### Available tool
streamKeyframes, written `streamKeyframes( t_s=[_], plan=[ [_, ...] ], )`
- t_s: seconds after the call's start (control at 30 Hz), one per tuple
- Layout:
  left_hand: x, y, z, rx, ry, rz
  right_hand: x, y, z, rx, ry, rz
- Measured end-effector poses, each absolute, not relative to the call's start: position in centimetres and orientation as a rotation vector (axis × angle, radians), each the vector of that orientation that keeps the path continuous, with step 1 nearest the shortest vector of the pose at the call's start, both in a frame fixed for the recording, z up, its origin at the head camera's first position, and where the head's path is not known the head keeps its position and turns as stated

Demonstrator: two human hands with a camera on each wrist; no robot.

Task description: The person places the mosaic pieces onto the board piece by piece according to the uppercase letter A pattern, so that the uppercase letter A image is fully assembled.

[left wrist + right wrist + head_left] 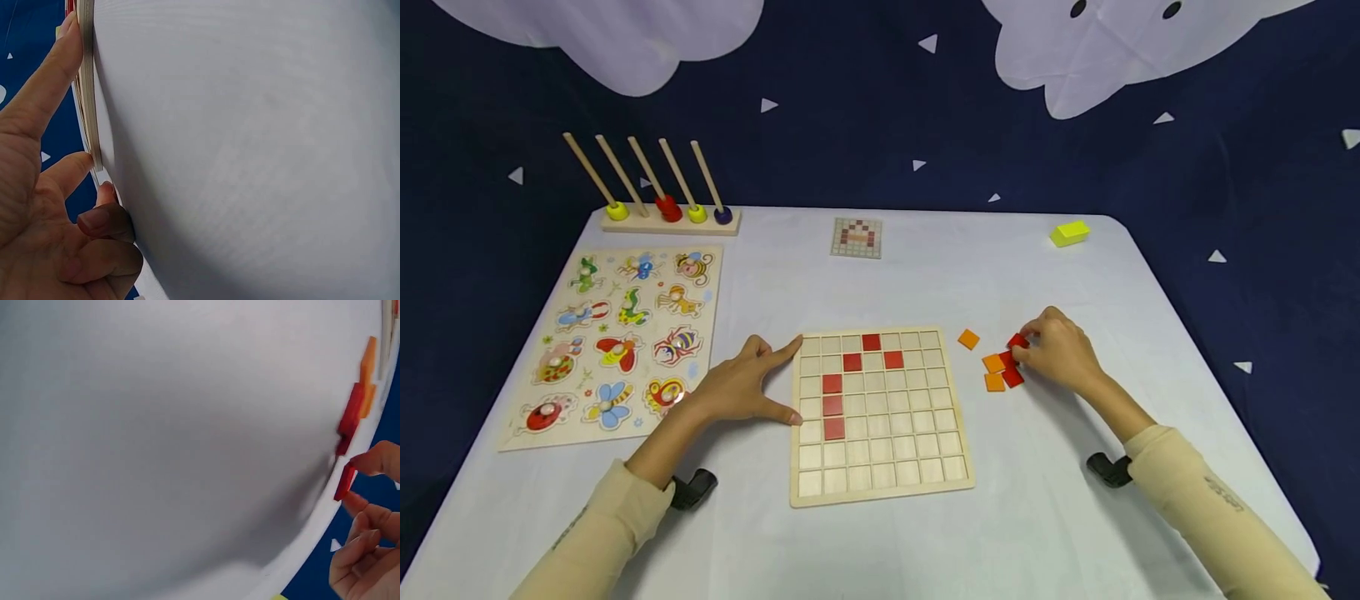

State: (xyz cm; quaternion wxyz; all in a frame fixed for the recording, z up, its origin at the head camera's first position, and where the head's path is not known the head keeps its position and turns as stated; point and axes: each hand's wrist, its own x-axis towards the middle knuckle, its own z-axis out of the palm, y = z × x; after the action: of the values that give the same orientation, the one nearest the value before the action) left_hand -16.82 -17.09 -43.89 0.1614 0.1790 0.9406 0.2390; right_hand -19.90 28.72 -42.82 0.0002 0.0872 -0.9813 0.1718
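Observation:
A square wooden grid board (900, 427) lies in the middle of the table, with several red tiles (832, 406) set in its upper and left cells. My left hand (741, 387) touches the board's left edge with thumb and index finger spread; its other fingers curl loosely in the left wrist view. To the right of the board, my right hand (1060, 350) pinches a red tile (345, 481) between thumb and finger. Beside it lie more loose red tiles (1013, 377) and orange tiles (995, 382), some overlapping or touching.
A small pattern card (857, 238) lies beyond the board. At the left are an insect puzzle board (613, 342) and a peg stand (670, 222) with coloured rings. A yellow block (1070, 233) sits near the back right of the white-covered table (760, 533).

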Motion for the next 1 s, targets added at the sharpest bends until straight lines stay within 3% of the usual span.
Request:
streamKeyframes(
  t_s=[0.7,1.0],
  plan=[
    [-16.9,-17.0,-44.0,0.494,2.674,0.688,-18.6,18.9,-43.5,1.163,-2.885,0.689],
    [-16.9,-17.0,-43.8,0.490,2.679,0.672,-18.7,18.5,-44.0,1.114,-2.930,0.990]
  ],
)
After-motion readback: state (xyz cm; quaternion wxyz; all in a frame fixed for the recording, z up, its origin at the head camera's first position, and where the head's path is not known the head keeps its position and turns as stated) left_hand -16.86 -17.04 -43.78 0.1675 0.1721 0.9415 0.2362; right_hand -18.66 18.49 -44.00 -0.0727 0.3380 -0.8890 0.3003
